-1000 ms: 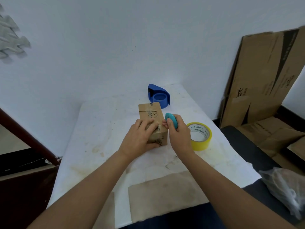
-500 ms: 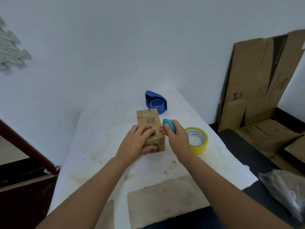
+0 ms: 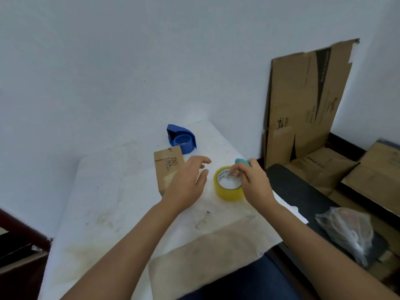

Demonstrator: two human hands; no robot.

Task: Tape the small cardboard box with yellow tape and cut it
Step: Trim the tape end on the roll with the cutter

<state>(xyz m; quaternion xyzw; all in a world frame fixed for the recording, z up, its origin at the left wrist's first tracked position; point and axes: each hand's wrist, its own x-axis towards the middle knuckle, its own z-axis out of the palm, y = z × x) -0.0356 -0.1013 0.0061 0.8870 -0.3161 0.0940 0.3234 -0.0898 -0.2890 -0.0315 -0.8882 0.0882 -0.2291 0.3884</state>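
A small cardboard box with black print lies on the white table. My left hand hovers just right of the box with its fingers spread and nothing in it, covering the box's right part. A roll of yellow tape lies flat on the table to the right. My right hand is over the roll's right rim, fingers curled around a small teal cutter while fingertips touch the roll's top edge.
A blue tape dispenser stands behind the box near the wall. Flattened cardboard sheets lean on the wall at right, above more cardboard on the floor. A clear plastic bag lies on a black surface at right. Brown paper lies on the table's near edge.
My left hand has let go of the box and opened. My right hand has moved right from the box to the yellow tape roll, still holding the teal cutter. The view has shifted.
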